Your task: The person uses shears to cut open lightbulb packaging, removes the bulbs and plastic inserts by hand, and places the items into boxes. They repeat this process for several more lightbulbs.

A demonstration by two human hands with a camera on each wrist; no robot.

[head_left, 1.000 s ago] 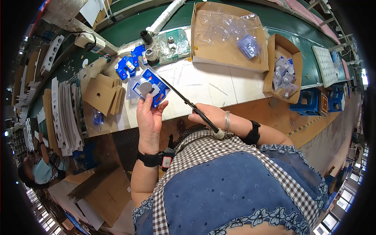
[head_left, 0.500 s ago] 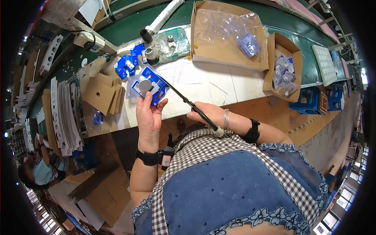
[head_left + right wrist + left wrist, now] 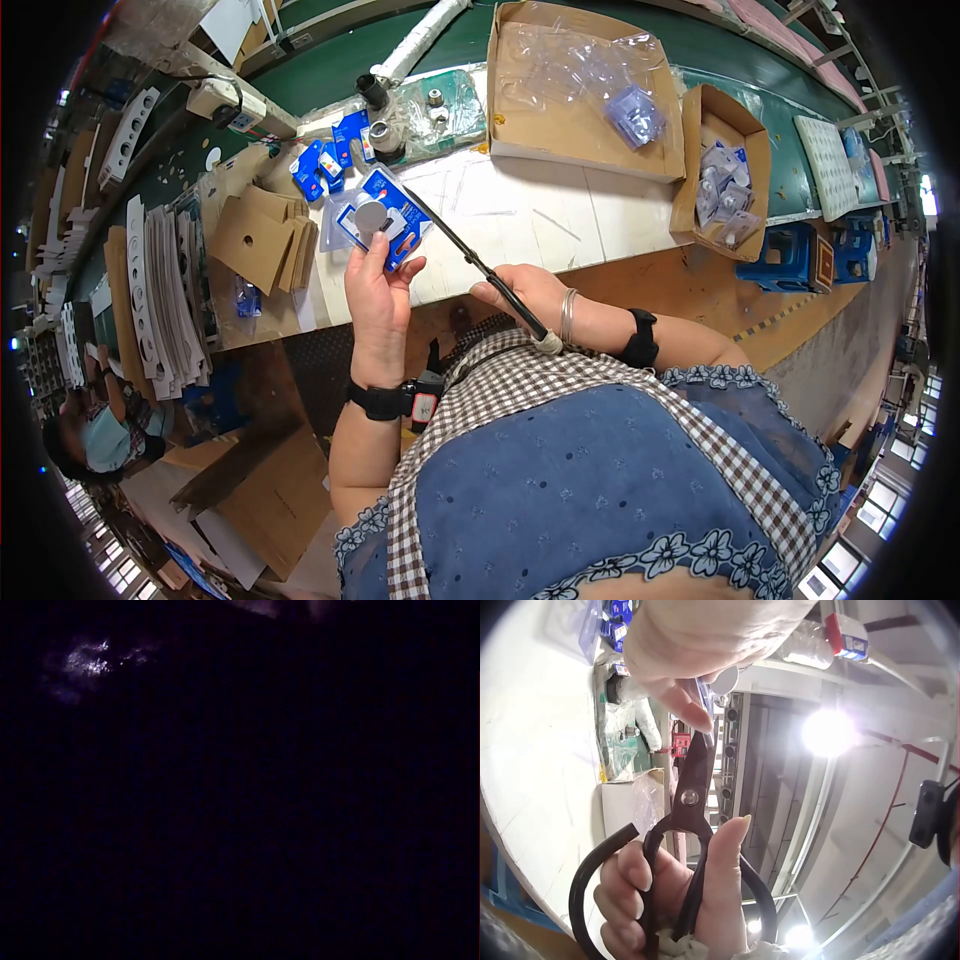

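Observation:
In the head view my left hand [image 3: 380,300] pinches a blue printed card [image 3: 402,215] in clear plastic, with a pale grey round piece [image 3: 371,216] by the thumb. My right hand [image 3: 530,292] grips black-handled scissors [image 3: 512,297], whose blades reach the card's edge. The left wrist view shows the scissors [image 3: 691,796] from close by; the right hand's [image 3: 724,877] fingers curl round one handle loop. Their blade tips lie beside the left hand's [image 3: 712,637] fingertips, and the blades look nearly closed. The right wrist view is almost black.
Blue cards [image 3: 322,170] and a metal fitting [image 3: 386,141] lie behind the left hand. A large carton [image 3: 590,165] and a smaller carton [image 3: 684,205] hold clear plastic packs. Brown cardboard pieces [image 3: 250,240] are stacked at left, and a person [image 3: 110,430] is farther left.
Both hands have shifted slightly left in the head view, the card and scissors with them. The grips look the same.

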